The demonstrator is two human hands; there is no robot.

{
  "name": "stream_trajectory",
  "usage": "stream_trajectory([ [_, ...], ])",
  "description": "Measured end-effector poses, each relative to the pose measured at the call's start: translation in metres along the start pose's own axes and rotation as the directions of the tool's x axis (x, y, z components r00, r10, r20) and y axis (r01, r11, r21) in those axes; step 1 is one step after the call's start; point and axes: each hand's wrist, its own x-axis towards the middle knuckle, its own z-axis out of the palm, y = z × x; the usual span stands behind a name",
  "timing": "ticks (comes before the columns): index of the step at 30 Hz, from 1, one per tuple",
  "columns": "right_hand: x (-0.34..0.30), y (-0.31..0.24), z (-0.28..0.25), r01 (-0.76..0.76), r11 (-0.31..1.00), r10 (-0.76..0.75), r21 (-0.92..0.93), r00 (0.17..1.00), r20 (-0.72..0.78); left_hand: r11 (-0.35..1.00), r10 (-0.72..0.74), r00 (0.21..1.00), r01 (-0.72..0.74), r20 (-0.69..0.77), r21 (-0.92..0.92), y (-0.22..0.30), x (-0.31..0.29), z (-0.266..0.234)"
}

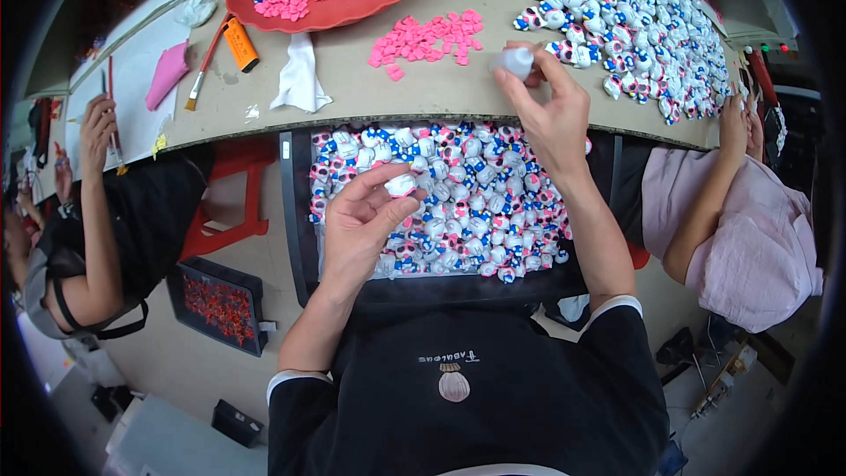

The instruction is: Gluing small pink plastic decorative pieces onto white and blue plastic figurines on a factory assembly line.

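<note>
My left hand [370, 216] is closed on a small white figurine [401, 185], pinched between thumb and fingers above a black tray [300, 238]. Many small white, blue and pink figurines [467, 203] fill that tray. Over the table edge, my right hand [551, 101] grips a small whitish bottle [513, 62], somewhat blurred; its kind cannot be made out further. Just left of the bottle, small pink pieces [427, 40] lie scattered on the table. To the right of it spreads a large heap of similar figurines [608, 18].
A red scalloped plate [370, 13] holds more pink pieces and some blue-and-white ones. Left of it lie a white cloth [300, 75], an orange box-like object [239, 44] and a brush [203, 70]. Co-workers sit on both sides; a dark crate [256, 300] stands on the floor.
</note>
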Motion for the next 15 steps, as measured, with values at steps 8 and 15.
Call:
stream_trajectory([
  [8,-0.018,-0.039,0.011,0.263,0.934,-0.326,-0.243,0.907,-0.268,0.999,0.040,0.994,-0.041,-0.097,-0.008,0.002,-0.008,-0.019],
  [15,0.006,-0.044,0.067,0.111,0.969,-0.065,-0.223,0.976,0.206,0.995,0.067,0.988,-0.077,-0.141,-0.066,0.001,-0.014,-0.027],
])
